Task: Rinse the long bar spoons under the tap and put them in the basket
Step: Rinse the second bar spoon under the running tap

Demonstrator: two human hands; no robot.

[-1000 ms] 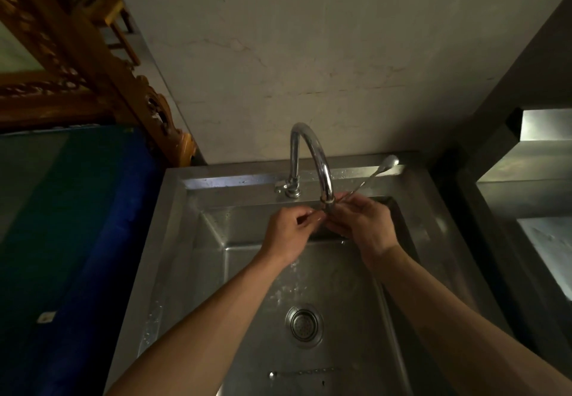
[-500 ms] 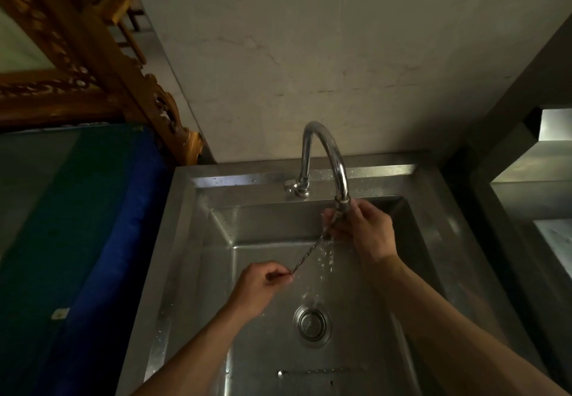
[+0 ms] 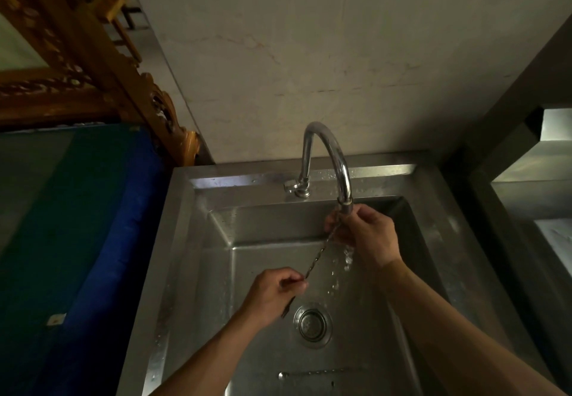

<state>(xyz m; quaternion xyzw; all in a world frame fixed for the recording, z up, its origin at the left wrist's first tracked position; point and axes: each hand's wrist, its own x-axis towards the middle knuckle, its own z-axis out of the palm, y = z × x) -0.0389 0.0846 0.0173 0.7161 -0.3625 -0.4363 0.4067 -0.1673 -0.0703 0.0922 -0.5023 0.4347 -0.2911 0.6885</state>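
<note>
A long twisted bar spoon [image 3: 322, 251] slants across the steel sink [image 3: 192, 241] under the curved tap [image 3: 328, 154]. My right hand [image 3: 368, 234] closes round its upper end just below the spout, where water runs and splashes down. My left hand [image 3: 275, 290] pinches the stem lower left, and the spoon's dark end sticks out beneath that hand. A second bar spoon [image 3: 312, 374] lies flat on the sink floor near the front. No basket is in view.
The drain strainer [image 3: 312, 324] sits in the middle of the sink floor. A blue and green surface [image 3: 77, 225] lies left of the sink, with a carved wooden frame [image 3: 93, 64] behind it. Steel counters [image 3: 532, 172] stand to the right.
The spoon swung from pointing up right behind the tap to slanting down left. My left hand slid away from my right hand along the stem, toward the drain.
</note>
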